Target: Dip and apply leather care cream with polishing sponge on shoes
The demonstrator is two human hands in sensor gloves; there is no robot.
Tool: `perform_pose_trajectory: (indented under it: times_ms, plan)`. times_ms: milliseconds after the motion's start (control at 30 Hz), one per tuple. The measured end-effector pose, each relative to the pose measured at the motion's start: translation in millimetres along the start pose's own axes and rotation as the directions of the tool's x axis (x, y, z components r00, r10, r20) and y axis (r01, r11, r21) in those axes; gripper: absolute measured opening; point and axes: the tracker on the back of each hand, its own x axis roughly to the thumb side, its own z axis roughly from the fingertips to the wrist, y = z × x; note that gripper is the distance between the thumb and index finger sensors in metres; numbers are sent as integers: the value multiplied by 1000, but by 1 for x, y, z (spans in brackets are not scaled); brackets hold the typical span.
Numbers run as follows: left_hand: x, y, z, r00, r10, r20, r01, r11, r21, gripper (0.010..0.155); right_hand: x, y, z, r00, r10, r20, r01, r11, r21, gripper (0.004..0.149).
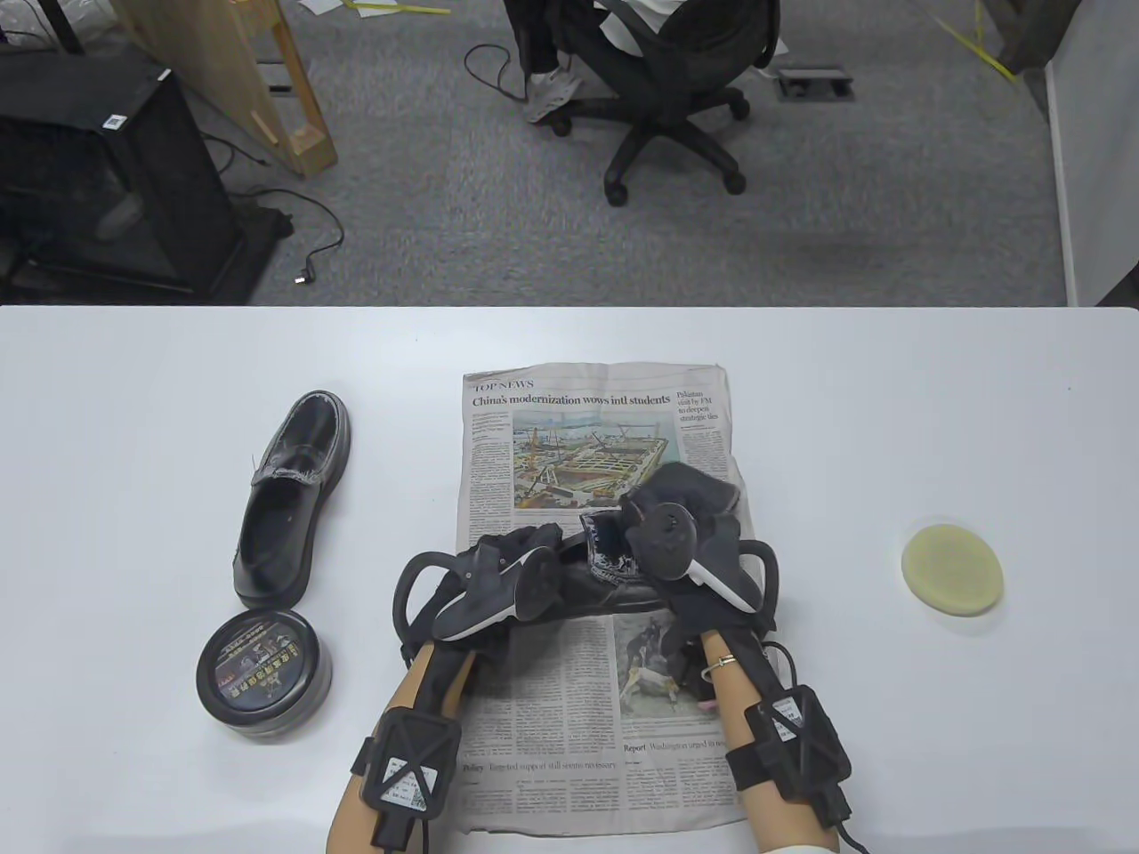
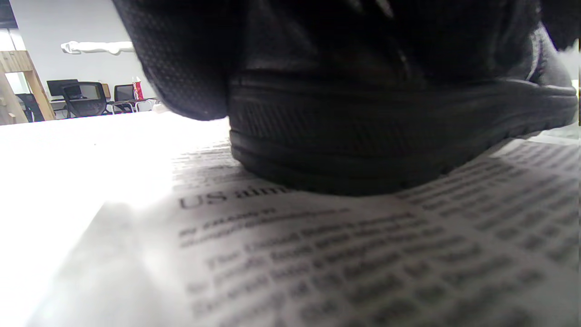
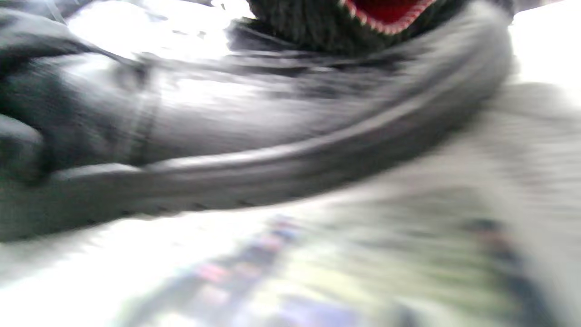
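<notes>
A black leather shoe (image 1: 614, 594) lies across the newspaper (image 1: 569, 427) in the table view. My left hand (image 1: 521, 551) grips its left end and my right hand (image 1: 690, 507) grips its right end over the opening. In the left wrist view the shoe's ribbed sole (image 2: 363, 150) rests on the newsprint, with a gloved finger (image 2: 181, 59) over the upper. The right wrist view shows the shoe (image 3: 254, 136) blurred, with my glove (image 3: 317, 22) at the top. The round yellow sponge (image 1: 952, 569) lies alone at the right. The closed cream tin (image 1: 264, 673) stands at the left.
A second black shoe (image 1: 294, 498) lies on the white table (image 1: 133, 400) to the left of the newspaper, just behind the tin. The table's far edge runs across the middle of the table view, with carpet and an office chair (image 1: 667, 80) beyond.
</notes>
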Motion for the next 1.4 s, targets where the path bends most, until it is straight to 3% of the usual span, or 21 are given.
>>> perform_pose_trajectory:
  times_ms: [233,367,500,700,833,967,1200,1400]
  plan:
    - [1,0,0,1000,-13,-3,13,1000,2,84,-10,8,44,987,120,106,-119,993,-16,58]
    - [2,1,0,1000,-14,8,14,1000,-5,83,11,9,59,969,17,246,-17,1000,-2,57]
    - [2,0,-1,1000,-10,15,11,1000,-6,83,43,0,52,941,-48,334,50,999,4,57]
    - [1,-1,0,1000,11,17,-11,1000,3,84,55,-5,7,968,-112,223,114,993,7,56]
    - [1,-1,2,1000,0,17,-1,1000,22,86,30,-5,-9,994,-86,67,86,996,-1,58]
    - [2,-1,3,999,-29,24,29,999,18,89,-2,-2,-1,998,60,-2,-60,998,11,59]
    - [2,0,3,999,-44,22,44,999,15,93,-20,2,38,977,201,64,-202,979,10,59]
    - [1,-1,2,999,-20,27,20,1000,4,92,16,1,59,960,17,280,-20,1000,8,59]
